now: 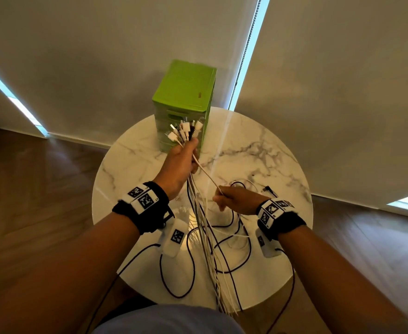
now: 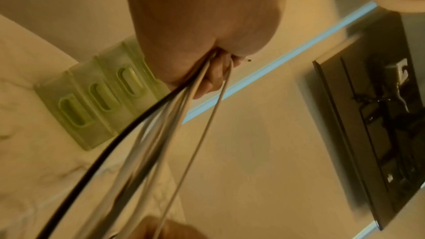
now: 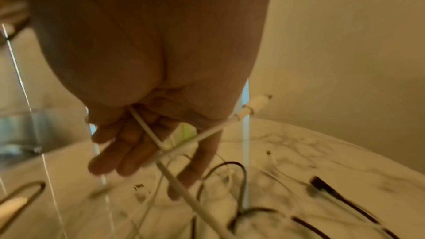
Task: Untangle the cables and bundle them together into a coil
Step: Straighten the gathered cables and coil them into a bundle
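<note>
- Left hand (image 1: pixel 180 162), raised above the marble table (image 1: pixel 270 150), fists a cable bundle (image 1: pixel 199 213); plugs (image 1: pixel 183 130) point up, strands hang down.
- Right hand (image 1: pixel 236 200), lower, pinches 1 white cable (image 1: pixel 207 175) running diagonally between the hands.

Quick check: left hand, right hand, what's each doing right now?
Left hand: grips the bundle of cables just below the plugs.
Right hand: pinches one white cable.

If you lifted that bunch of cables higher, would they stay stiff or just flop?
Probably flop: below the left hand the cables hang limp and loop loosely across the table. Likely light, since one hand holds them all. The trailing ends would probably drag and snag.
</note>
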`<state>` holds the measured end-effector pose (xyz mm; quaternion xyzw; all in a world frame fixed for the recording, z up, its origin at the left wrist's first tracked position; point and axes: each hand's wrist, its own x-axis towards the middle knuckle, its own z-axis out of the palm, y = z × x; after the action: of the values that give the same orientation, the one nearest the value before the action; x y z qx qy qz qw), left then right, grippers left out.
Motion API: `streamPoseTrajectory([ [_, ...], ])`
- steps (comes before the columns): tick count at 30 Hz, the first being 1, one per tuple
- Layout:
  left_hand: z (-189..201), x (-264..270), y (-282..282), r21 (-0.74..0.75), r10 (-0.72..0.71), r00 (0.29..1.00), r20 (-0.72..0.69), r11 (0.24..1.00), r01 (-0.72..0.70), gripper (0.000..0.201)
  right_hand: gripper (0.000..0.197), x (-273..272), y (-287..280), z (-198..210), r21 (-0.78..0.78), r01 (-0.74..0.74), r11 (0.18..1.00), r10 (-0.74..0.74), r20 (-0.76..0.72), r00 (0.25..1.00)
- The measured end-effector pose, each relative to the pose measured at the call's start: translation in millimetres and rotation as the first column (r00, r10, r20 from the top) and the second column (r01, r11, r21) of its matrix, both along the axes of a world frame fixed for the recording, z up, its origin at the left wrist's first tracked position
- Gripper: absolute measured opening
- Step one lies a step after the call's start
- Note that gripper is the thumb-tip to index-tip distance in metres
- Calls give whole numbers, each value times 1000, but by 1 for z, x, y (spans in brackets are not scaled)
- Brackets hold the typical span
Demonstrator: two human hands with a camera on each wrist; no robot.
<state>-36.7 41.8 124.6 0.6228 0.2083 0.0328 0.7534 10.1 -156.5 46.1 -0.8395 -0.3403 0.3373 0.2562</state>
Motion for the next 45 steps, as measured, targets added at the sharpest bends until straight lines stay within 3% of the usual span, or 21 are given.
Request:
streamPoseTrajectory([
  [5,10,4,23,52,85,994,67,995,-88,37,26,6,-21,-13,127,107,986,-115,52,992],
  [10,17,2,31,-53,143,986,91,989,-139,34,28,23,-23,-9,72,136,988,-145,147,978],
  [16,12,-7,18,178,-34,994,103,984,16,34,34,16,14,9,-9,303,953,-284,318,904],
  [20,-3,-11,14,330,-150,988,33,935,131,40,32,4,35,35,159,344,925,-379,354,855],
  [23,-1,-15,7,286,-182,983,39,944,163,27,31,-2,41,47,182,288,940,-339,426,838],
  [28,0,-11,3,99,-155,985,72,984,148,22,30,-8,44,57,220,185,958,-246,295,923],
  [32,-4,-11,6,-89,-135,988,77,986,141,33,30,-6,40,60,293,265,918,-320,157,934],
  [35,-6,-14,9,92,-227,967,115,972,217,18,30,-7,41,64,252,208,945,-258,185,948],
  [37,-6,-14,10,222,-283,952,115,942,253,21,29,-7,43,66,239,188,952,-234,181,955],
  [41,-3,-10,7,297,-206,973,101,940,168,39,21,-1,40,60,186,145,972,-164,91,982],
  [45,2,-11,3,274,-192,973,125,949,152,19,24,7,30,35,86,146,985,-157,132,979],
])
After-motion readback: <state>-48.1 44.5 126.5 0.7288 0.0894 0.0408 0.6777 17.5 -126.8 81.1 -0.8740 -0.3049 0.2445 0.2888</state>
